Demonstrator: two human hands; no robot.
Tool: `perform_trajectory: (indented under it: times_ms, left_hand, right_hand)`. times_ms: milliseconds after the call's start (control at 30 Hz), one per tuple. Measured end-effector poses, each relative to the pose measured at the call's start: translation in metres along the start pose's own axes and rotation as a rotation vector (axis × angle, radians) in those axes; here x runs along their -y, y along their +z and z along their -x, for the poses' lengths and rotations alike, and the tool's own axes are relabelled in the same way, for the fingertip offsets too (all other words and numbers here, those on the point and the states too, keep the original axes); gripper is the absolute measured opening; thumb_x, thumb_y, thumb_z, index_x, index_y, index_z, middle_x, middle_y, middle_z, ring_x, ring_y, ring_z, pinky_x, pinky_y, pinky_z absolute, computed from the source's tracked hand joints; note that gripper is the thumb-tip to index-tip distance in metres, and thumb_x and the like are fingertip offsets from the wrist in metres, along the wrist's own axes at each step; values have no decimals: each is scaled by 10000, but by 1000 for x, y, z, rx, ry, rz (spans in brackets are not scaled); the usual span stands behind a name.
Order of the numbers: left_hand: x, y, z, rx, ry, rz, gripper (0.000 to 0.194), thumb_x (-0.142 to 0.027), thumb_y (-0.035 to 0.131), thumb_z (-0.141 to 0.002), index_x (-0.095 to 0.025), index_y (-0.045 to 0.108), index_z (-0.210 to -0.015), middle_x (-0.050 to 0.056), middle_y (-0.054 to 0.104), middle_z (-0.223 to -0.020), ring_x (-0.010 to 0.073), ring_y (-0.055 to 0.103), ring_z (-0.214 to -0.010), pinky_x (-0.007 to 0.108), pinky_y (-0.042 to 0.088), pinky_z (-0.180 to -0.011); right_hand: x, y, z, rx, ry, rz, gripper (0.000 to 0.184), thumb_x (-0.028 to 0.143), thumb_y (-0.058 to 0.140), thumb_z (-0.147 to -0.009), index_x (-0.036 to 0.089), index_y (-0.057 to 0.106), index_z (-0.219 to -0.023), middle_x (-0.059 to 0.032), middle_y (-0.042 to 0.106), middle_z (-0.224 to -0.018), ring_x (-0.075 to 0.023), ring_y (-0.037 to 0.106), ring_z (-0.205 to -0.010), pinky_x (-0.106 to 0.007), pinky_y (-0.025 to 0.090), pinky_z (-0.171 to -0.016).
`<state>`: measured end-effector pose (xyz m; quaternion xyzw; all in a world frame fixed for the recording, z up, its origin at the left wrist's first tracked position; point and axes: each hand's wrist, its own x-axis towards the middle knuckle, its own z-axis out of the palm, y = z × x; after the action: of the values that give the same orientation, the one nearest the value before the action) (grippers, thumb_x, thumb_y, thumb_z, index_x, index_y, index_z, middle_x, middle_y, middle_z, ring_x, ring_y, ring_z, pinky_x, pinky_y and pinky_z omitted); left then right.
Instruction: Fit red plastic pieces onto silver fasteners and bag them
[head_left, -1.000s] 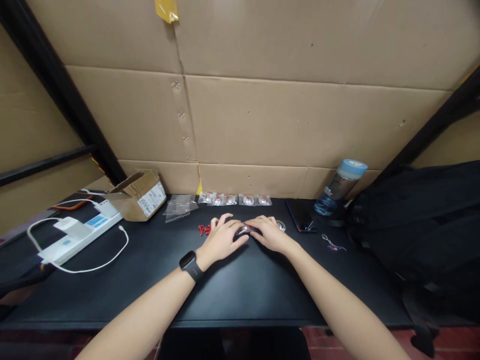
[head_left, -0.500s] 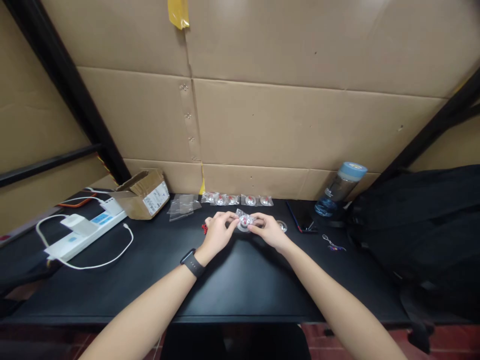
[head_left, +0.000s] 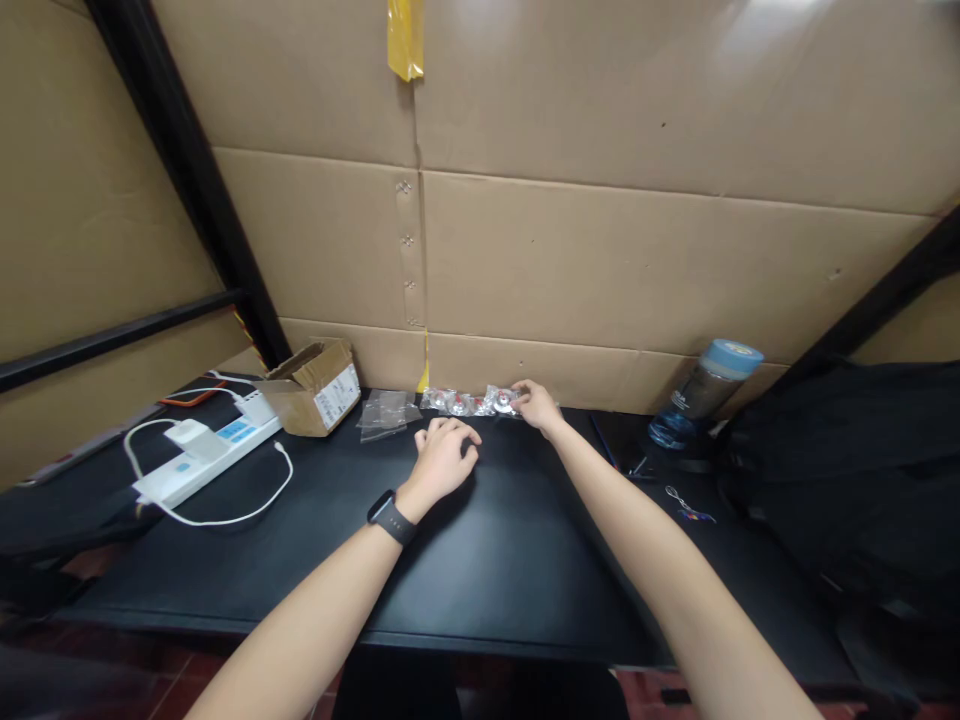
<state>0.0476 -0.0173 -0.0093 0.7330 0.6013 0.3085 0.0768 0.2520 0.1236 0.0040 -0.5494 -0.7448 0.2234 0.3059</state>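
Observation:
Along the back of the desk runs a row of small clear plastic packets (head_left: pixel 459 403), each with a round silvery piece and a spot of red inside. At the row's right end my right hand (head_left: pixel 537 408) has its fingers closed at the edge of one such packet (head_left: pixel 504 401); the hand partly hides what lies behind it. My left hand (head_left: pixel 444 460), with a dark watch on the wrist, hovers or rests low over the desk, fingers loosely bent and apart, holding nothing. Flat clear plastic bags (head_left: pixel 386 412) lie just beyond it to the left.
At the left are an open cardboard box (head_left: pixel 319 390) and a white power strip (head_left: pixel 210 465) with a looping cable. To the right stand a blue-lidded bottle (head_left: pixel 697 395), a dark phone (head_left: pixel 619 445), a small charm (head_left: pixel 688 507) and a black bag (head_left: pixel 817 500).
Both hands held a packet together at mid-desk; they have separated. My right hand has moved back to the row, and my left hand has let go. The view has shifted slightly.

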Motion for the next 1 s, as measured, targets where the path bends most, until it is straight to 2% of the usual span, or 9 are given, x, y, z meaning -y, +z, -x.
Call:
perform_trajectory:
  times_ms: [133, 233, 300, 433, 500, 600, 667, 800, 1000]
  left_hand:
    - [31, -23, -11, -40, 14, -66, 338, -88, 542, -787, -285, 703, -1010, 47, 693, -1172, 303, 487, -1179, 472, 352, -942]
    - [49, -33, -13, 74, 78, -79, 260, -173, 624, -804, -288, 718, -1016, 55, 682, -1173, 317, 465, -1199, 478, 351, -966]
    - [53, -33, -11, 152, 117, -82, 171, -267, 689, -811, -283, 732, -976, 54, 676, -1146, 315, 465, -1190, 469, 346, -973]
    - [46, -22, -5, 128, 144, -137, 108, -317, 680, -869, -252, 737, -934, 73, 671, -1092, 298, 476, -1149, 453, 336, -963]
    - [42, -17, -3, 95, 136, -169, 95, -282, 655, -893, -240, 737, -918, 82, 670, -1076, 295, 478, -1133, 449, 333, -951]
    - [40, -13, -3, 73, 115, -192, 80, -259, 661, -890, -234, 737, -889, 85, 670, -1050, 296, 483, -1108, 445, 334, -933]
    - [40, -11, -4, 77, 96, -191, 85, -260, 667, -883, -232, 732, -835, 80, 671, -1022, 297, 487, -1089, 443, 330, -923]
    - [36, -9, -5, 99, 71, -199, 162, -252, 639, -897, -216, 694, -749, 69, 681, -973, 288, 497, -1056, 434, 313, -907]
    - [18, -9, -3, 20, 72, -132, 149, -275, 491, -1000, -230, 607, -918, 24, 711, -959, 238, 557, -1051, 402, 288, -900]
  right_hand:
    - [7, 7, -7, 15, 35, 179, 356, 188, 704, -800, 209, 621, -1146, -65, 759, -893, -271, 669, -981, -450, 389, -957]
    - [13, 6, 1, -12, 17, 356, 372, 221, 671, -849, 191, 592, -1212, -123, 748, -1008, -300, 642, -1066, -494, 301, -1011]
    - [15, -2, 9, -16, -59, 492, 309, 249, 601, -907, 184, 597, -1209, -136, 738, -1040, -290, 642, -1057, -472, 298, -995]
    - [6, -35, 36, 125, -260, 508, 210, 276, 606, -902, 220, 676, -1092, -92, 731, -1062, -276, 637, -1061, -423, 348, -951]
    - [-9, -58, 55, 223, -278, 460, 261, 292, 659, -866, 231, 690, -1118, -91, 715, -1130, -271, 638, -1069, -408, 393, -940]
    - [-36, -89, 84, 391, -261, 318, 501, 283, 780, -740, 242, 670, -1227, -92, 664, -1270, -252, 642, -1095, -352, 470, -923]
    - [-52, -102, 99, 367, -227, 237, 572, 252, 786, -718, 241, 649, -1273, -83, 654, -1303, -244, 641, -1136, -346, 478, -975]
    - [-68, -104, 109, 349, -188, 265, 536, 191, 773, -711, 239, 677, -1235, -79, 694, -1243, -257, 662, -1128, -371, 482, -1013]
    - [-65, -93, 107, 313, -193, 412, 395, 153, 729, -749, 265, 720, -1128, -85, 732, -1129, -276, 692, -1035, -353, 507, -920]
